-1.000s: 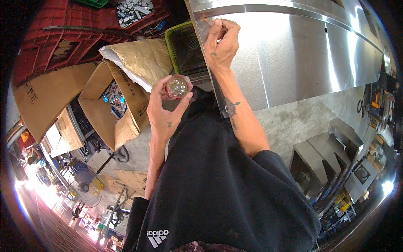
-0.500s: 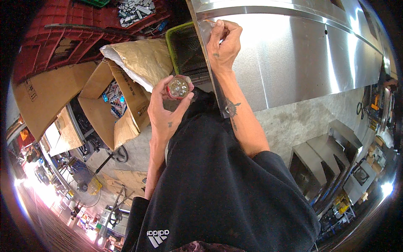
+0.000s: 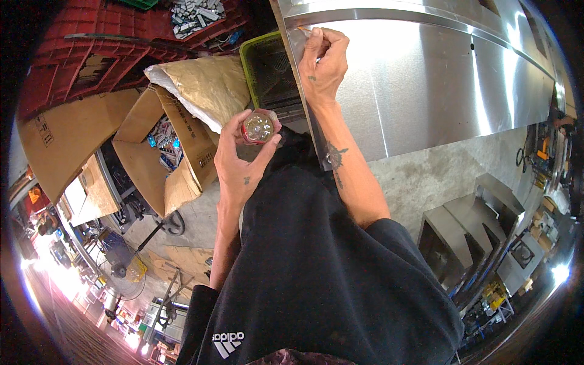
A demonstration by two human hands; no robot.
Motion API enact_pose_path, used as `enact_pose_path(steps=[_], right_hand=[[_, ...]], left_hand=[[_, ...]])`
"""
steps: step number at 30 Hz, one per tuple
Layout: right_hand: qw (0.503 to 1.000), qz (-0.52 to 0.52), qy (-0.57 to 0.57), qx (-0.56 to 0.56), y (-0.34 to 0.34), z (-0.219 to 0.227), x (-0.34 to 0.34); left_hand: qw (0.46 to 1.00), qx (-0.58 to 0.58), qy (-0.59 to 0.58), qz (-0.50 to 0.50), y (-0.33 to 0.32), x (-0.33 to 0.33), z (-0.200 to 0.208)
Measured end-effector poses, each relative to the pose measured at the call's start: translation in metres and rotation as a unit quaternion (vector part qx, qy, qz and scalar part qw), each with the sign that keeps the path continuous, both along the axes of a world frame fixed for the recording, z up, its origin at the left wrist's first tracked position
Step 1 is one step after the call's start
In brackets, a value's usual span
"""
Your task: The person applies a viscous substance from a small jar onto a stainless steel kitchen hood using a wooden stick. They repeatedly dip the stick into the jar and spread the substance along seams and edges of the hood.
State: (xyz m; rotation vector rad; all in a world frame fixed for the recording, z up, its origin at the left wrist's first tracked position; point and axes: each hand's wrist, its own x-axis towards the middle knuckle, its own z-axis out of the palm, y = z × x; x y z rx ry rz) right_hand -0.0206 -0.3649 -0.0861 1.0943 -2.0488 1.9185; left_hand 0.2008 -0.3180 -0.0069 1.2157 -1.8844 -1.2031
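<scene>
My left hand (image 3: 235, 155) is wrapped round a small clear jar (image 3: 258, 128) with red on its side, and I look down onto its round, shiny end. It is held in front of my body, left of the steel edge. Over the near left corner of a large brushed stainless steel panel (image 3: 426, 85), my right hand (image 3: 326, 61) pinches a thin stick-like tool (image 3: 306, 30) with an orange tip. The tip is at the panel's left edge; whether it touches the metal I cannot tell. The rest of the tool is hidden by my fingers.
Left of me stand an open cardboard box (image 3: 137, 146) of small parts, a gold-and-white sack (image 3: 207, 85) and red plastic crates (image 3: 79, 73). A green-rimmed basket (image 3: 248, 73) sits beside the panel. Folded steel pieces (image 3: 453, 228) stand on the floor at right.
My right hand has shifted very slightly left along the panel's corner with the tool in it. The left hand holds the jar in nearly the same place.
</scene>
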Motion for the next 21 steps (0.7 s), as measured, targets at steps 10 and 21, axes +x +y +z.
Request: enact_pose_path(steps=[10, 21], right_hand=[[1.000, 0.003, -0.003, 0.002, -0.0005, 0.0007, -0.0001], [1.000, 0.005, -0.021, 0.003, 0.0011, 0.0046, -0.0004]], left_hand=[[1.000, 0.005, -0.007, -0.006, -0.0007, 0.0007, 0.0001], [1.000, -0.006, -0.019, -0.002, 0.0008, -0.0008, 0.0016]])
